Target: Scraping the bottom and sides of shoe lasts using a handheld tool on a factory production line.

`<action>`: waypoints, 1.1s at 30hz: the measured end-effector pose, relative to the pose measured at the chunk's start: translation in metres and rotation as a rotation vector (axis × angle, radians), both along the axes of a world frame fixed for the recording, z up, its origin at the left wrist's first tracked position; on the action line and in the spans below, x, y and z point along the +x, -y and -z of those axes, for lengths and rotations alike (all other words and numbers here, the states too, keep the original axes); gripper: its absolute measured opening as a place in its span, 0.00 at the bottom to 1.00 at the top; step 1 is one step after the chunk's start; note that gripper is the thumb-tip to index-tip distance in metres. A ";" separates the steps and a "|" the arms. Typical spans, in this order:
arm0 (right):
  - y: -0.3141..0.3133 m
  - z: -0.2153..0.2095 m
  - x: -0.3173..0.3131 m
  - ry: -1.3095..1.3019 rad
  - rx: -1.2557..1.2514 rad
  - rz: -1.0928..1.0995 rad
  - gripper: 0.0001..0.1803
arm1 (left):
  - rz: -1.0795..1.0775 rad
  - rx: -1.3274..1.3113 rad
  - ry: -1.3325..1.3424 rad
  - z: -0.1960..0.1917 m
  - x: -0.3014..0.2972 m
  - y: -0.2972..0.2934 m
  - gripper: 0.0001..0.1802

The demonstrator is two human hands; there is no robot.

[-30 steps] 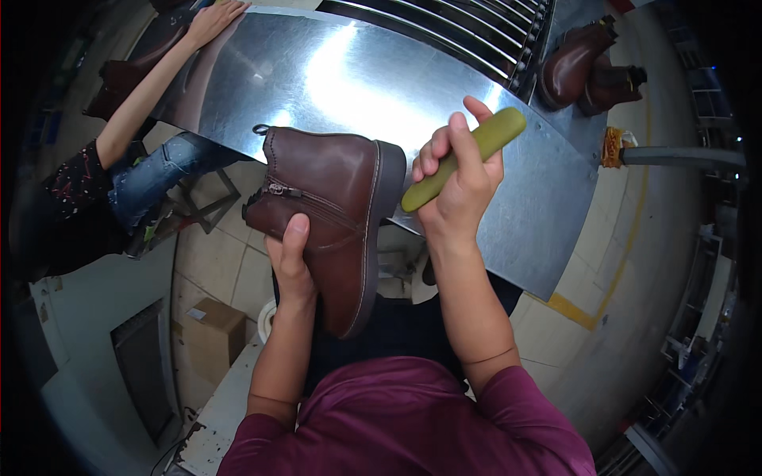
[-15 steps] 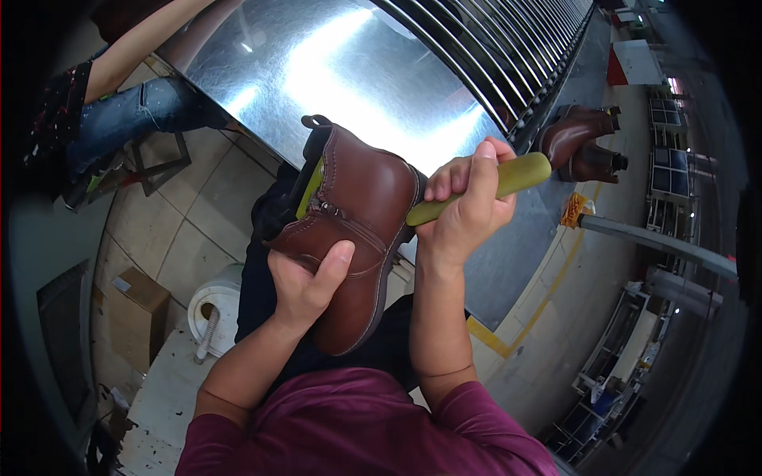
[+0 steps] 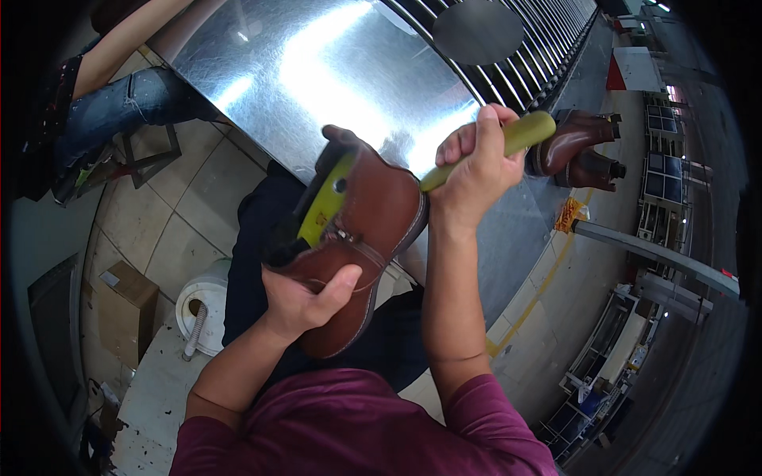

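Observation:
A brown leather ankle boot is tilted above my lap, its toe toward me. Its opening faces left and shows a yellow-green inside with a round hole or stud. My left hand grips the boot's upper from the left, thumb on the leather; its other fingers are hidden. My right hand is wrapped round a smooth yellow-green rod, thick and rounded at its outer end. The rod's narrower end is close to the boot's sole edge near the heel; I cannot tell whether they touch. What kind of tool it is does not show.
A shiny metal table lies ahead, with a roller conveyor beyond. More brown boots stand at the right. Another person's arm and jeans are at the left. A cardboard box and white bucket sit lower left.
The boot has turned, so more of its yellow-green inside shows. My right hand and the rod have moved up and slightly right. My left hand keeps its hold.

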State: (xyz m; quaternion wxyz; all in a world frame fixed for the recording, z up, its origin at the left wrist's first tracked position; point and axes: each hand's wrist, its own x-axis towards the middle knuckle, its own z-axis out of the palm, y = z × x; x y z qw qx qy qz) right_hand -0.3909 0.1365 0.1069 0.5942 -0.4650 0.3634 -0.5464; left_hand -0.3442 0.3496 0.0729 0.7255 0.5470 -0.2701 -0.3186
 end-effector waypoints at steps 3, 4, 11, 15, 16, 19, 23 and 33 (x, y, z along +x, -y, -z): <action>0.008 0.004 0.003 0.017 0.040 -0.076 0.08 | -0.035 -0.031 -0.006 0.002 -0.006 0.003 0.20; 0.008 0.003 0.004 0.018 0.029 -0.123 0.08 | 0.010 0.023 -0.047 0.003 -0.005 -0.002 0.19; 0.011 0.011 0.002 0.078 -0.023 -0.293 0.08 | 0.081 0.029 -0.091 0.008 -0.004 -0.008 0.27; 0.009 0.016 -0.021 0.210 -0.089 -0.208 0.12 | 0.410 0.139 0.046 0.023 -0.007 -0.008 0.58; 0.007 0.020 -0.027 0.219 -0.130 -0.208 0.14 | 0.331 0.064 0.092 0.013 -0.017 0.004 0.68; 0.005 0.029 -0.041 0.260 -0.001 -0.184 0.15 | 0.312 0.044 0.410 -0.009 -0.027 0.027 0.67; 0.003 0.035 -0.071 0.545 0.125 -0.213 0.15 | 0.294 0.210 0.297 -0.020 -0.042 0.031 0.67; -0.007 0.035 -0.098 0.636 0.217 -0.165 0.16 | 0.168 0.242 0.437 -0.018 -0.075 0.038 0.35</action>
